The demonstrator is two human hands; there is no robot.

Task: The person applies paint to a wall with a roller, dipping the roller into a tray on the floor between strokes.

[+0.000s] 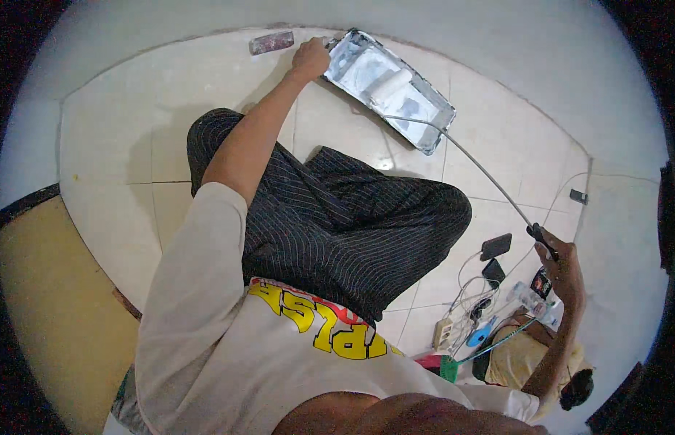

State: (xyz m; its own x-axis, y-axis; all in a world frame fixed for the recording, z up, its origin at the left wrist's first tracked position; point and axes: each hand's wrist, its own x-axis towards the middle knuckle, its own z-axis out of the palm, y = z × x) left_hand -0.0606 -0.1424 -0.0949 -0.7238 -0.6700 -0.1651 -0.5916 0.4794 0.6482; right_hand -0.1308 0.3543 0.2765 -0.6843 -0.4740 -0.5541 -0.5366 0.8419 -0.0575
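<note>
A paint tray (432, 114), dark-rimmed and coated inside with white paint, sits on the tiled floor before me near the wall. My left hand (311, 58) grips its far left end. In the tray rests the white, paint-covered sleeve of a paint roller (393, 86). A long bent metal rod (487, 174) runs from the roller over the tray's near right side to a black handle (541, 239). My right hand (563, 269) is closed around that handle, well to the right of my knee.
A reddish block (271, 42) lies by the wall. On the right are a smartphone (496, 247), tangled cables, a power strip (442, 333), a clear plastic bottle (529, 296) and a blue round item (480, 334). What looks like another person in tan clothing (514, 359) is partly behind my right arm.
</note>
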